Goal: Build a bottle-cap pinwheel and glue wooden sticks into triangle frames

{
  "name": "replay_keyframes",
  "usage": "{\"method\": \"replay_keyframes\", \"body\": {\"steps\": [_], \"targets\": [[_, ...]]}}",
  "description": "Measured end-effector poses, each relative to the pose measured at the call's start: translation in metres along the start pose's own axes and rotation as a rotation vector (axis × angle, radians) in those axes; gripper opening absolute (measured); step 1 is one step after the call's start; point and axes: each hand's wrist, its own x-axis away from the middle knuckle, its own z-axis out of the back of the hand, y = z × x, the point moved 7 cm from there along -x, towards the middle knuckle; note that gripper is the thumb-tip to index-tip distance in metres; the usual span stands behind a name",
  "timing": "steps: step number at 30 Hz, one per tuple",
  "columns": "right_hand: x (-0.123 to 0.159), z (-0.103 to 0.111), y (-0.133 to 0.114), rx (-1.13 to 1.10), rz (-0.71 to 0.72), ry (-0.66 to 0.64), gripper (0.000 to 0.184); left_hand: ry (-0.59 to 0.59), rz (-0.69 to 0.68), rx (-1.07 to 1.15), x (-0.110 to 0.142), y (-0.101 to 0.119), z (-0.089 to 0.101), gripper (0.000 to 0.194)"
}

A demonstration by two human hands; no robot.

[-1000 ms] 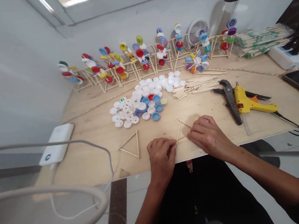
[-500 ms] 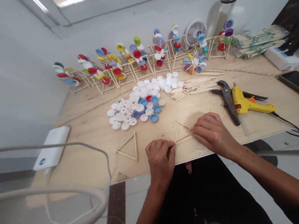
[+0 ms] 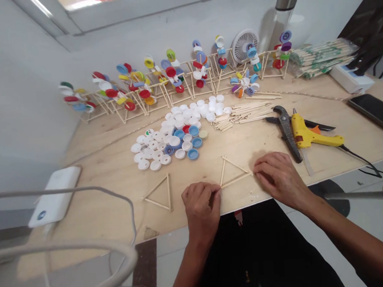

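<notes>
A triangle of thin wooden sticks [image 3: 235, 182] lies flat near the table's front edge. My left hand [image 3: 202, 204] rests at its near left corner, with thumb and fingertips closed on the stick ends. Just beyond the right corner is my right hand [image 3: 279, 176], its fingers curled together. That corner now shows uncovered, and I see nothing in the right fingers. To the left of my left hand lies a second stick triangle [image 3: 168, 191]. White and blue bottle caps [image 3: 174, 140] are heaped behind both triangles, beside a pile of loose sticks [image 3: 251, 112].
A yellow glue gun [image 3: 318, 136] and a black-handled cutter [image 3: 287, 132] lie at right, near a phone [image 3: 376, 113]. Stick frames with coloured cap wheels [image 3: 173, 77] line the wall. A white power bank [image 3: 55, 194] and cables occupy the left, and a small fan [image 3: 245, 45] stands behind.
My right hand has drawn slightly back from the triangle's right corner, which it was covering. My left hand stays at the left corner. The whole view has shifted a little.
</notes>
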Motion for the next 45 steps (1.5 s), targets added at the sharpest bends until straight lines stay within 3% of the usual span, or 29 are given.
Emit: {"method": "replay_keyframes", "body": {"steps": [25,33,45], "targets": [[0.002,-0.009,0.004,-0.053,-0.045,-0.018,0.006,0.011,0.005,0.010,0.000,-0.001,0.000,0.011],[0.002,-0.010,0.006,-0.035,-0.044,-0.035,0.015,0.019,-0.004,0.017,0.000,-0.001,0.000,0.009],[0.003,-0.010,0.004,-0.036,-0.023,-0.047,0.007,0.015,-0.001,0.022,0.000,-0.002,-0.001,0.010]]}}
